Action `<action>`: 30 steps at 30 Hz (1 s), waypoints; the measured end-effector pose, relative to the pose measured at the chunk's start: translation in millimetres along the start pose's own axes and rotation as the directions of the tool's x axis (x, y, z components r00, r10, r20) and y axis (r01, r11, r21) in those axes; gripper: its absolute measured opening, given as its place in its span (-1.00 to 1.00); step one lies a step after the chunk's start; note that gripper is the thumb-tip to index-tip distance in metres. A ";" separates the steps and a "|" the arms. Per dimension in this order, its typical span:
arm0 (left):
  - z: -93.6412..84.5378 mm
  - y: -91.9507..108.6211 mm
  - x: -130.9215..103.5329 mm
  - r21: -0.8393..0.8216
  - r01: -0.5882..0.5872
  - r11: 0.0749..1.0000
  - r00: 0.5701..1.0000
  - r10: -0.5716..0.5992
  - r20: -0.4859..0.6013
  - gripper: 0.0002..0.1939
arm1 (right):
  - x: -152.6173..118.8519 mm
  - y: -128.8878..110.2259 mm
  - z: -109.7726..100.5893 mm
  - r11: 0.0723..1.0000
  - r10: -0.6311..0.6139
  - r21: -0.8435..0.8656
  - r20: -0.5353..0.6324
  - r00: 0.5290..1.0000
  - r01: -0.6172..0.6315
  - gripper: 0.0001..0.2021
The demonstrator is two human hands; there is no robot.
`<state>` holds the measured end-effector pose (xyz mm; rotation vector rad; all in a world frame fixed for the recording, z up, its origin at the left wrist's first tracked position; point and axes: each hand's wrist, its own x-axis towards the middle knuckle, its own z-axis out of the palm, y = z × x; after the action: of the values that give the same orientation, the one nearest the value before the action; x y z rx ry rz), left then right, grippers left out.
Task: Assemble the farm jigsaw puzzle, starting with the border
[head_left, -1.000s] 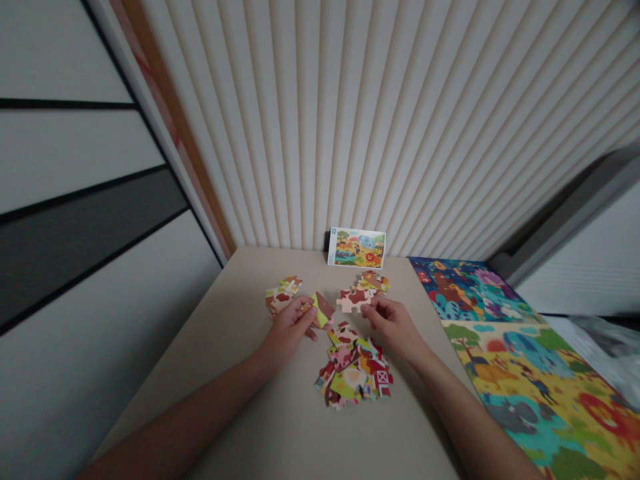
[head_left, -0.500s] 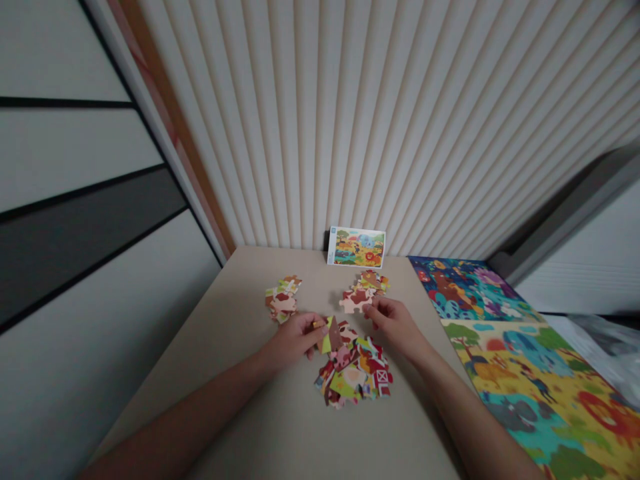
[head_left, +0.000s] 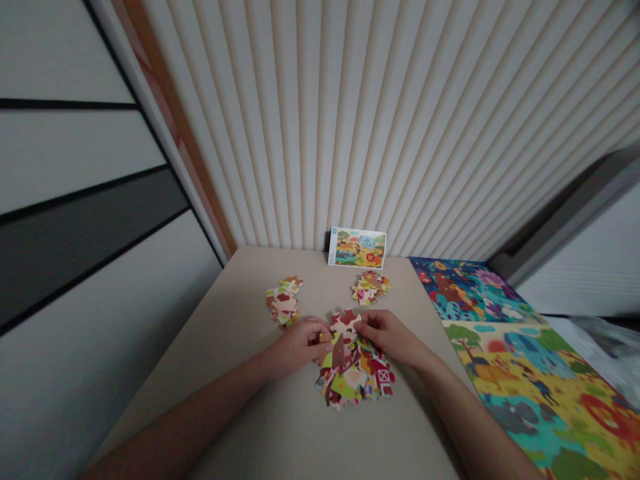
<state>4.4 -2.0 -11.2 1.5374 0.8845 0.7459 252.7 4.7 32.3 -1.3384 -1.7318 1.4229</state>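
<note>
Between finger and thumb my right hand [head_left: 383, 331] pinches a pink and brown puzzle piece [head_left: 346, 322], held over the top of a heap of puzzle pieces [head_left: 353, 381]. My left hand [head_left: 306, 341] is closed at the heap's upper left side. Its fingertips grip a green and brown puzzle piece [head_left: 338, 352], which overlaps the heap below. One smaller pile of pieces [head_left: 284, 302] lies beyond my left hand, and another small pile [head_left: 369, 288] lies beyond my right hand.
A picture card [head_left: 358, 249] with animals stands at the back of the beige table [head_left: 250, 413], against a ribbed white wall. Two assembled pictures lie along the right, a dark blue one [head_left: 467, 290] behind a yellow one [head_left: 545, 393]. Clear plastic [head_left: 613, 353] is at far right.
My right hand has moved toward me and left, bringing the pink and brown piece from the right pile to the heap. My left hand has shifted slightly, still gripping its piece.
</note>
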 end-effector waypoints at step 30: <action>-1.9 9.3 5.3 -0.379 0.075 0.923 0.994 -0.098 -0.043 -0.62 | 1.5 -6.3 -23.0 0.932 0.000 0.343 -0.330 0.944 0.119 -0.62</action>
<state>6.7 3.0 -1.8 1.1327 0.7943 0.8472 269.5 15.8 45.0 -1.2237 -1.2193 1.3179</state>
